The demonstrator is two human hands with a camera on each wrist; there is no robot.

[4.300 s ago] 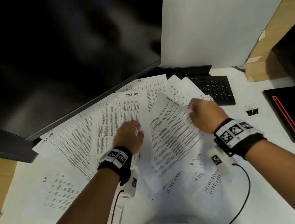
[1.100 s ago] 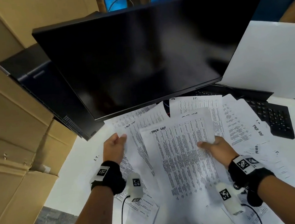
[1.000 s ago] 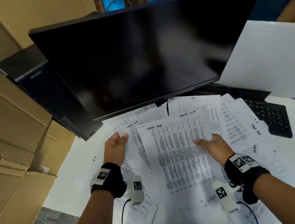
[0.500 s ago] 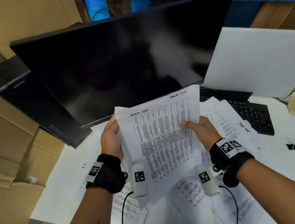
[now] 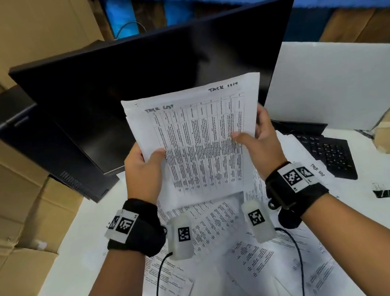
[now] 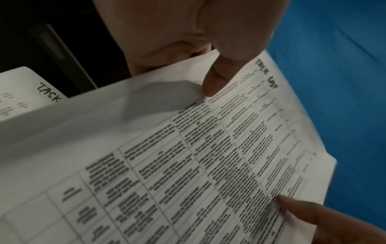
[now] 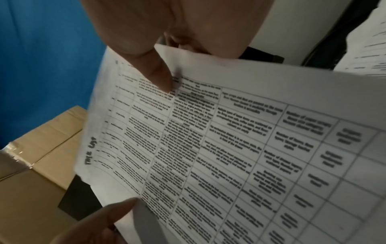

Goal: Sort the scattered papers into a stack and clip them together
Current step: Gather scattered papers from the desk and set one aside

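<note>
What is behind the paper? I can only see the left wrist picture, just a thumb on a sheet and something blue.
Observer: In the head view, a big dark monitor stands behind the held papers.
Child: Is one hand holding them?
Observer: No, both. The left hand grips the left edge and the right hand grips the right edge.
Child: Are all the papers picked up?
Observer: No. More loose sheets lie spread on the white desk under the wrists.
Child: Where is the clip?
Observer: A black binder clip lies on the desk to the right, untouched.
</note>
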